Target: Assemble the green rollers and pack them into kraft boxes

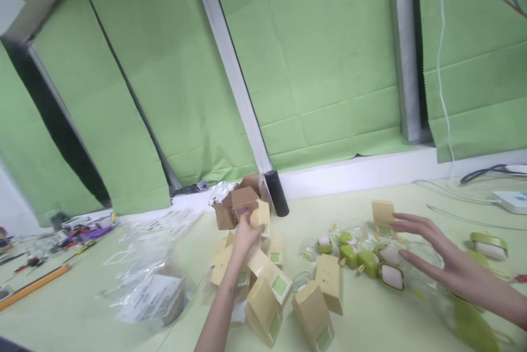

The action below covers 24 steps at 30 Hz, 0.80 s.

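My left hand [247, 238] reaches into a pile of small pale-yellow cartons, its fingers closed on one carton [264, 213] in front of the brown cardboard box [244, 201]. More yellow cartons with green square labels, such as this tilted one [265, 308], lie around my wrist. My right hand [448, 264] is spread, palm down, above several green gadgets with whitish faces [391, 276]. Its fingertips come close to an upright yellow carton [382, 216]; whether they touch it is unclear. Clear plastic pieces [307, 249] lie among the green gadgets.
A black cylinder [276, 194] stands behind the cartons, near the sill. Clear plastic bags [152, 291] lie on the left, with an orange bar [35, 286] and tools beyond. At right are a white device [510, 201], cables and more green gadgets [489, 246].
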Tool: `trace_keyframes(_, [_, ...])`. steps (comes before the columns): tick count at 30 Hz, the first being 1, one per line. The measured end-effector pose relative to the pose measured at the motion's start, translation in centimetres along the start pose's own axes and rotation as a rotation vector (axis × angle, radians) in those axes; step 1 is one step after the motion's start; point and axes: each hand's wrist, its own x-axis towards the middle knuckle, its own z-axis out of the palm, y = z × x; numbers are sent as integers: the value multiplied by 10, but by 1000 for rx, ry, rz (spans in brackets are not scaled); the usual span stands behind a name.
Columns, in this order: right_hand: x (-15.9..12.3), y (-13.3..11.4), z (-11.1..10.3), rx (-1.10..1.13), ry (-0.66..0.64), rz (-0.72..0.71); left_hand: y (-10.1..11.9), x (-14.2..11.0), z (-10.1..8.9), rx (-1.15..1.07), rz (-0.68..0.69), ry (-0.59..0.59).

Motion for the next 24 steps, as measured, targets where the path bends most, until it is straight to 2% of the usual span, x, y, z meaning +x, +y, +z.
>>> trace_keyframes(2, [-8,-18,0,8,-29,-64,26,-13,-3,-98,91,43])
trace_keyframes(5, [-16,-39,3,-23,-26,-218,65,-51,2,-324,203,23])
trace_keyframes(9, [-20,-59,13,-120,63,-517,96,-105,36,-531,226,-86])
trace_keyframes(12, [-21,-62,24,-187,104,-596,104,-120,74,-650,233,-107])
trace_keyframes(16, [-24,-48,31,-279,28,-504,109,-125,112,-737,165,-144])
trace_keyframes(20, [-28,-33,21,-238,-9,-420,111,-136,126,-787,99,-176])
trace_keyframes(24, [-31,-28,7,-227,90,-501,101,-149,133,-875,-39,-274])
